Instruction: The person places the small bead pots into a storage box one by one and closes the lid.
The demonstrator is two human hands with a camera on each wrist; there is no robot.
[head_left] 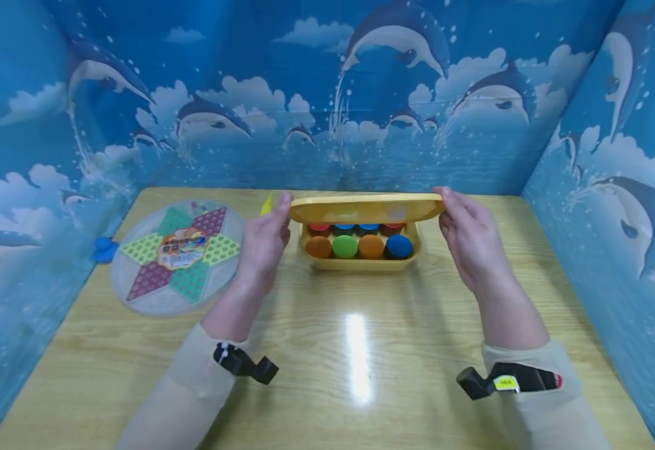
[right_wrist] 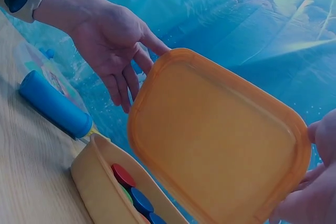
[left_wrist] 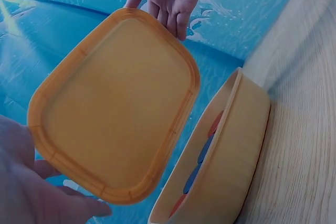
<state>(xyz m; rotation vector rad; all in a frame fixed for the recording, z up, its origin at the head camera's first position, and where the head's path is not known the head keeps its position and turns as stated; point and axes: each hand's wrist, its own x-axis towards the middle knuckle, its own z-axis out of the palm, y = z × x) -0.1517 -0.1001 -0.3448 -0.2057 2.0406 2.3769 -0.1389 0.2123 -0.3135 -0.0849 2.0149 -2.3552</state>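
Between my two hands a yellow lid (head_left: 367,201) is held tilted above a yellow box (head_left: 364,265). My left hand (head_left: 261,247) pinches the lid's left end between thumb and fingers. At the opposite end my right hand (head_left: 474,244) grips it the same way. The wrist views show the lid's rimmed underside (left_wrist: 121,103), apart from the box. Inside the box sit several round pieces in rows: an orange one (head_left: 319,247), a green one (head_left: 345,247) and a blue one (head_left: 399,247) among them. The lid partly covers the back row in the head view.
A round Chinese checkers board (head_left: 209,294) lies on the table's left side, with a small blue object (head_left: 105,249) beyond it. A blue cylinder (right_wrist: 55,103) with a yellow tip lies beside the box. Dolphin-printed curtains (head_left: 327,144) enclose the table's back and sides.
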